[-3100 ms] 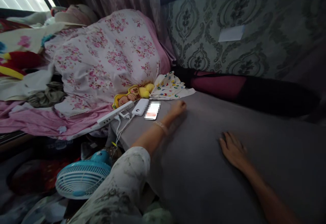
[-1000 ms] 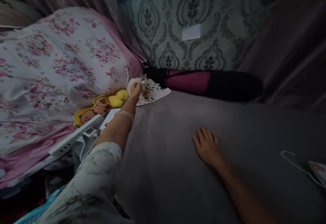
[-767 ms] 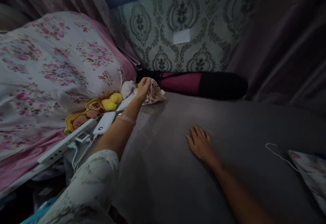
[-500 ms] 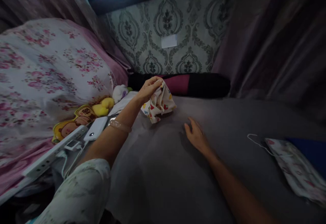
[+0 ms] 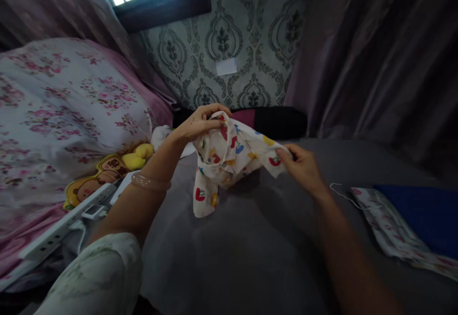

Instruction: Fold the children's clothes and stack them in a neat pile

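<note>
A small cream shirt [image 5: 243,150] with red, yellow and blue prints hangs between my two hands above the grey bed sheet [image 5: 229,257]. My left hand [image 5: 202,121] pinches its upper edge near the collar. A sleeve droops below that hand on the left. My right hand [image 5: 300,164] is closed on the other sleeve, stretching it out to the right. The rest of the cloth is bunched and creased in the middle, with its lower part close to the sheet.
At left lie a white power strip [image 5: 67,224] with plugs and cables, a yellow plush toy [image 5: 138,157] and floral bedding [image 5: 78,95]. A blue folded cloth [image 5: 418,215] and a patterned one [image 5: 379,229] with a white cord lie at right. A black-and-maroon bolster [image 5: 279,121] lines the wall.
My right hand has risen from near the sheet and taken hold of a sleeve. The shirt, bunched under my left hand before, is now spread wider. The view has shifted slightly.
</note>
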